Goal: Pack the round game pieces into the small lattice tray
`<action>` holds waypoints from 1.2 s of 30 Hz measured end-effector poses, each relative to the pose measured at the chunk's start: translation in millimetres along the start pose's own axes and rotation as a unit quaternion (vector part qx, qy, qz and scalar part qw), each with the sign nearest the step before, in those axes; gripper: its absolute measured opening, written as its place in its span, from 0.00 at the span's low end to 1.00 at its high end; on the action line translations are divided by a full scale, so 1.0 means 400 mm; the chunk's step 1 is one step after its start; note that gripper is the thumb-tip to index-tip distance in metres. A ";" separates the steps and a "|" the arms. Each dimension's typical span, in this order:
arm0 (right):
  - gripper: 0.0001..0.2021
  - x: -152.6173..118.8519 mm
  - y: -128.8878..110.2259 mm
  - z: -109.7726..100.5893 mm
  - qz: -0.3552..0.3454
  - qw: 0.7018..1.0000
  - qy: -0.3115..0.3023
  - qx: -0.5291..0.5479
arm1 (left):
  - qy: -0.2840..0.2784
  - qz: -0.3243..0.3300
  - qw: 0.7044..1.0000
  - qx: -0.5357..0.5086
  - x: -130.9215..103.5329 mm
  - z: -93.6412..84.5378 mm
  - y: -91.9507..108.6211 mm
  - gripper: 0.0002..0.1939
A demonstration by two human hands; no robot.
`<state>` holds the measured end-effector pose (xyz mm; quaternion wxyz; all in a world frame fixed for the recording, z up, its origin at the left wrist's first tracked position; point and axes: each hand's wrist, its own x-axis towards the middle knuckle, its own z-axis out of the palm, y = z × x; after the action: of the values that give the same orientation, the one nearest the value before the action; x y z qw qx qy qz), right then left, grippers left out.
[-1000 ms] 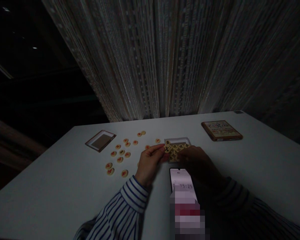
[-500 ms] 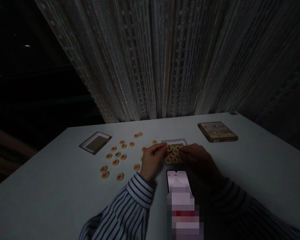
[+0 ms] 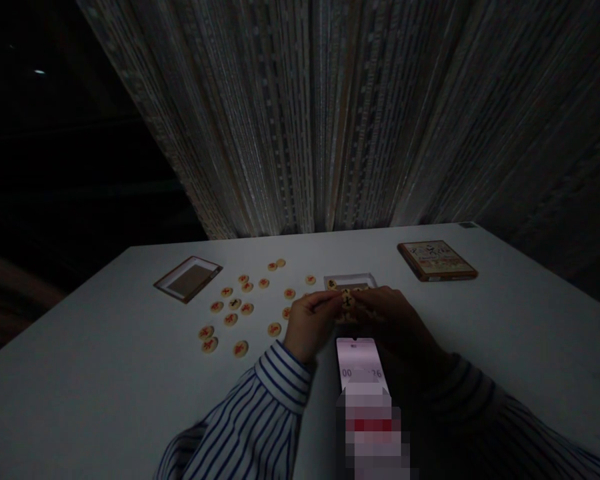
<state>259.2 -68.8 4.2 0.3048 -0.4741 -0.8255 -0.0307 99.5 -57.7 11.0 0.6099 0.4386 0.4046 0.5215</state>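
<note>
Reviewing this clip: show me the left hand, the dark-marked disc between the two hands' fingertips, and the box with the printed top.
Left hand (image 3: 310, 323): head view, on the back of the hand.
Dark-marked disc (image 3: 348, 302): head view, on its marked face.
Box (image 3: 437, 259): head view, on its printed top.

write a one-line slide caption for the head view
Left hand and right hand with a black-marked disc between them, mostly red-marked discs scattered leftward on the white table.

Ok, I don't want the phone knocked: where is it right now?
In the head view, the phone lies on the white table, low, right of centre, between the left sleeve and the right sleeve.
</note>
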 end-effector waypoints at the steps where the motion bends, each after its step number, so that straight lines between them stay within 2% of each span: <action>1: 0.16 -0.001 0.001 0.002 0.005 1.000 -0.005 0.000 | -0.002 -0.001 1.000 0.001 0.000 0.000 0.000 0.07; 4: 0.16 -0.004 0.006 0.006 0.009 1.000 -0.023 0.000 | -0.002 0.004 1.000 0.017 -0.002 0.000 0.001 0.07; 13: 0.16 0.001 0.003 -0.008 -0.002 1.000 -0.013 -0.012 | 0.001 0.024 0.999 0.047 -0.007 0.003 0.010 0.07; 16: 0.15 0.002 0.011 -0.019 -0.001 1.000 0.000 -0.022 | 0.032 0.042 0.997 0.060 -0.005 0.000 0.015 0.07; 20: 0.14 -0.002 0.026 -0.022 -0.004 0.998 0.054 -0.031 | 0.083 0.068 0.989 0.104 0.001 -0.010 0.013 0.06; 24: 0.14 -0.006 0.030 -0.018 -0.009 0.995 0.085 -0.041 | 0.096 0.103 0.969 0.204 0.008 -0.023 -0.008 0.08; 28: 0.14 -0.005 0.031 -0.019 0.000 0.995 0.091 -0.042 | 0.085 0.180 0.929 0.313 0.011 -0.032 -0.029 0.09; 31: 0.13 -0.002 0.032 -0.025 0.015 0.995 0.093 -0.037 | 0.067 0.225 0.909 0.345 0.009 -0.036 -0.035 0.09; 36: 0.14 0.003 0.037 -0.033 0.038 0.995 0.087 -0.020 | 0.041 0.231 0.899 0.369 0.011 -0.040 -0.050 0.09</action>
<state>276.9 -64.3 12.1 0.3670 -0.5069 -0.7761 -0.0772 90.7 -52.8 -13.0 0.2495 0.6914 0.4804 0.4784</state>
